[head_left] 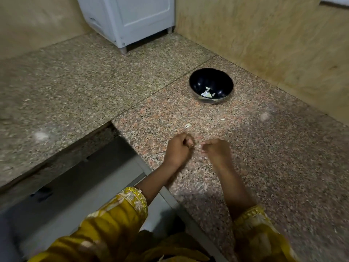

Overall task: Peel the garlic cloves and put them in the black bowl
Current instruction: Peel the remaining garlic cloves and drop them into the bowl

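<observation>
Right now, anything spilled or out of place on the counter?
Yes: pale garlic scraps lie loose on the granite counter between the hands and the black bowl. Nothing looks damaged or tipped.

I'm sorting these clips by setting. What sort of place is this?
Probably a home kitchen: a speckled granite counter set in a corner, a black bowl holding pale garlic pieces, and a white appliance standing at the back. Both hands work over the counter.
</observation>
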